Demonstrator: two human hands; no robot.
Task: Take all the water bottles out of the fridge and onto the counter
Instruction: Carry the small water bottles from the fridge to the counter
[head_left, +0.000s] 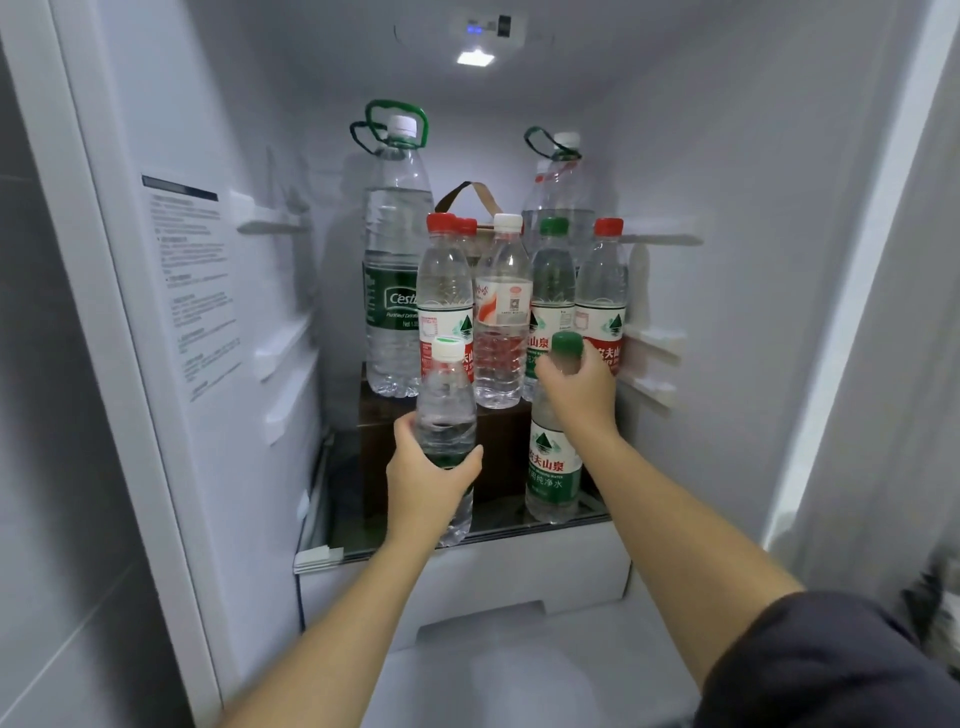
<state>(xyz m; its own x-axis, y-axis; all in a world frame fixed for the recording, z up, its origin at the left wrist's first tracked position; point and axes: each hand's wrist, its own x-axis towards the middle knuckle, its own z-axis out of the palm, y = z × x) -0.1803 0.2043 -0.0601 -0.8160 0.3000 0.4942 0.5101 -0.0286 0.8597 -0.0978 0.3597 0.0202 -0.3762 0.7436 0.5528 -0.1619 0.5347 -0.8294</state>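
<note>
Inside the open fridge, my left hand (431, 480) grips a small white-capped water bottle (444, 405) around its lower body. My right hand (582, 389) grips the neck of a green-capped, green-labelled bottle (553, 473) that stands on the glass shelf (519, 527). Behind them, on a dark brown box (498, 447), stand several small bottles: a red-capped one (444, 296), a white-capped one (501, 312), a green-capped one (551, 280) and a red-capped one (602, 291). Two large bottles with green carry handles, one at the left (392, 249) and one at the right (558, 192), stand at the back.
The fridge's left wall (218, 260) carries a printed sticker and white shelf rails. More rails line the right wall (654, 353). A white drawer front (467, 577) sits under the glass shelf. A brown strap handle (467, 195) rises behind the small bottles.
</note>
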